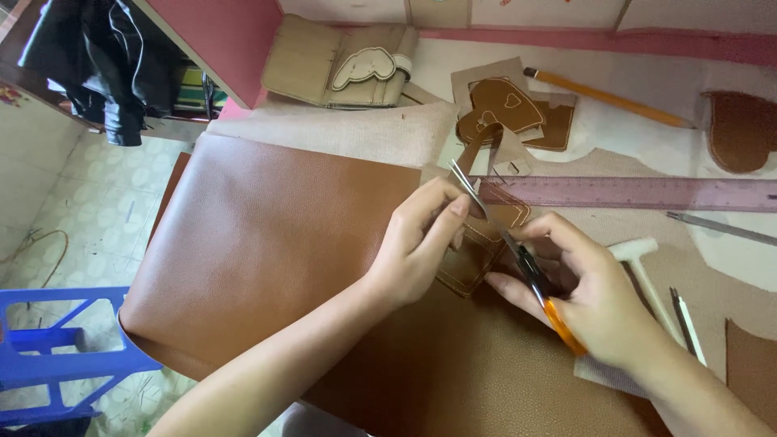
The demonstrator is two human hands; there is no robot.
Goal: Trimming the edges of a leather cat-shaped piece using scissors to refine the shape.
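My right hand (587, 287) grips a pair of scissors (518, 251) with orange and black handles; the thin metal blades point up and left. My left hand (421, 243) pinches a small stitched brown leather piece (473, 255) that lies on a large brown leather sheet (267, 243). The blade tips reach past my left fingers, over the top of the small piece. Part of the small piece is hidden under both hands.
A translucent pink ruler (647, 193) lies to the right. Behind it are brown leather cut-outs (506, 109), a beige pouch (340, 65), a pencil (607, 97). A white-handled tool (647, 271) and thin metal tools (688, 320) lie at right. A blue plastic stool (57, 348) stands on the floor.
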